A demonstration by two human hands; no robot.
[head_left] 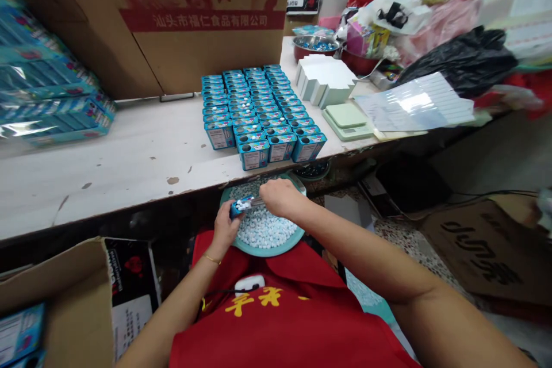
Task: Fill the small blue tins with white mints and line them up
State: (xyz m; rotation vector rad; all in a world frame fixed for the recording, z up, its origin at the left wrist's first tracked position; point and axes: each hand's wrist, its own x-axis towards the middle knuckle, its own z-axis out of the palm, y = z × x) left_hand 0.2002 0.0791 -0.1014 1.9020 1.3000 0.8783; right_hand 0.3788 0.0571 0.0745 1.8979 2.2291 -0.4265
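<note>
Clasped a blue tin (237, 209) in the left hand (225, 226), below the frame's centre, over a basin (259, 252) of pellets (268, 231). Clenched a scoop-like tool (257, 201) in the right hand (280, 195), by the tin's top.

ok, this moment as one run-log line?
left hand: holds blue container, pellets at opening | right hand: holds metal tool at opening | below: teal basin of pellets | table: rows of blue containers, green scale
</note>
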